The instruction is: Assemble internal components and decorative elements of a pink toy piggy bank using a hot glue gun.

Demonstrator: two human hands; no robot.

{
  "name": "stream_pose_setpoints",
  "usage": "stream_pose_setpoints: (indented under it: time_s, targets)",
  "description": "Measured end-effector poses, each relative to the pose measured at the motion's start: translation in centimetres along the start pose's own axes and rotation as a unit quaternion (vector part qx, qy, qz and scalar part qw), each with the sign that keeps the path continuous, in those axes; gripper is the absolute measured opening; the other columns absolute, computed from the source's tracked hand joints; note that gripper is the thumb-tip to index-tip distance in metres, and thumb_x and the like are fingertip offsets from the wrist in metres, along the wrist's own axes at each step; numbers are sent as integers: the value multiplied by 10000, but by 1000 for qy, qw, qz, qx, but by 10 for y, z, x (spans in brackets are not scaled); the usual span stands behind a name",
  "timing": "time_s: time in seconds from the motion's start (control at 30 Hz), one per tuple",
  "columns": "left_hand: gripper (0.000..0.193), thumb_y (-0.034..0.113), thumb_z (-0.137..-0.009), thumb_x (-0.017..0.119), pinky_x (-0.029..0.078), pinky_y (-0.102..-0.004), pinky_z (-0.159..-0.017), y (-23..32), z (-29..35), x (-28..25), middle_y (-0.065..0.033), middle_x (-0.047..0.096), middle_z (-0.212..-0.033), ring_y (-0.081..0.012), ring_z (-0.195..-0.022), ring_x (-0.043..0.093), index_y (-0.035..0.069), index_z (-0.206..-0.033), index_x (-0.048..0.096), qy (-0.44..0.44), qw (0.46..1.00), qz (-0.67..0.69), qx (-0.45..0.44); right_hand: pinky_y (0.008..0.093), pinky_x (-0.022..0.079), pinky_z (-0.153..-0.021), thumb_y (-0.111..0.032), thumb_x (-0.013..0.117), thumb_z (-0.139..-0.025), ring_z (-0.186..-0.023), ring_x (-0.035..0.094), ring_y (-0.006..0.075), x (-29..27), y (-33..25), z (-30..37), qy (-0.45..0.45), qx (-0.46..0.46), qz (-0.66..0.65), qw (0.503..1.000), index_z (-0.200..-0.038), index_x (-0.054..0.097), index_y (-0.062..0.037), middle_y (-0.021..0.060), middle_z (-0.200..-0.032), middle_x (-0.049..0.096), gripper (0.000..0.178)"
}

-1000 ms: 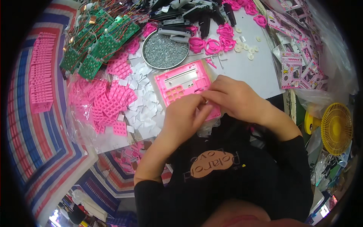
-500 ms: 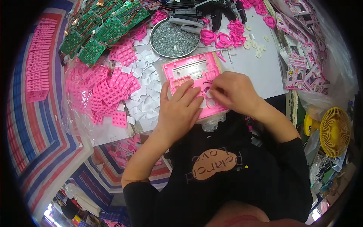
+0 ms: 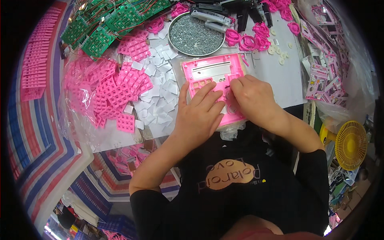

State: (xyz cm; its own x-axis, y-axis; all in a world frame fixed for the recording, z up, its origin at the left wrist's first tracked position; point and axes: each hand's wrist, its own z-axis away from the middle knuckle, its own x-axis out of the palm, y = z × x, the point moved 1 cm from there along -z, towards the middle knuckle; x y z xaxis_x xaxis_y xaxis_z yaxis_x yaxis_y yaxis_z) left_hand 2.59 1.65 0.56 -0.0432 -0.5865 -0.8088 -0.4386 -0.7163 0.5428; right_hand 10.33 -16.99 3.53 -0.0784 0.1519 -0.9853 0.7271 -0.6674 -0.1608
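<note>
A pink plastic housing, open side up, lies on a clear plastic bag at the table's near edge. Slots, posts and round and square openings show inside it. My left hand rests on its left half, fingers apart and pressing lightly over the small square openings. On the right half, my right hand is closed, thumb and fingertips pinched together down at the housing beside a small dark piece. Whatever is between those fingertips is hidden.
Beyond the housing stands a round metal dish of small screws. Pink keypads and white paper squares lie left, below green circuit boards. Pink rings and white discs are at back right. A yellow fan stands right.
The view has shifted slightly. My right hand has moved a little up the housing, from the round openings toward the small dark piece. The left hand stays on the housing.
</note>
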Motion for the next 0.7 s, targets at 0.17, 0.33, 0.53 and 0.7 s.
stream_pose_setpoints:
  time_s: [0.17, 0.33, 0.53, 0.7]
  targets:
    - [277, 215, -840, 740, 158, -614, -1195, -1, 0, 2, -41, 636, -1257, -247, -1360, 506, 113, -1093, 694, 8, 1000, 7, 0, 371, 554, -578, -125, 668, -810, -802, 678, 233, 0, 2, -4, -10, -32, 11, 999, -863, 600, -63, 67, -804, 664, 107]
    - [268, 214, -838, 739, 155, -610, -1198, -3, 2, 3, -41, 636, -1258, -241, -1360, 507, 116, -1084, 696, 13, 1000, 15, 1, 406, 537, -559, -137, 685, -814, -797, 679, 258, 5, -3, 1, -8, 27, -1, 1000, -875, 593, -59, 83, -783, 657, 136]
    - [270, 206, -835, 739, 149, -607, -1201, -3, 2, 3, -40, 633, -1265, -241, -1369, 501, 115, -1085, 693, 8, 1000, 18, -4, 442, 523, -564, -173, 715, -842, -710, 661, 310, 7, -1, 2, 8, 68, -58, 996, -883, 578, -62, 103, -736, 641, 181]
    - [267, 201, -830, 752, 250, -602, -1149, -14, -14, -13, -55, 670, -1180, -245, -1229, 580, 111, -1076, 699, 38, 995, 92, -15, 413, 471, -523, -219, 730, -862, -612, 633, 281, -11, 14, 0, -6, 130, -182, 975, -969, 596, -82, 94, -661, 614, 220]
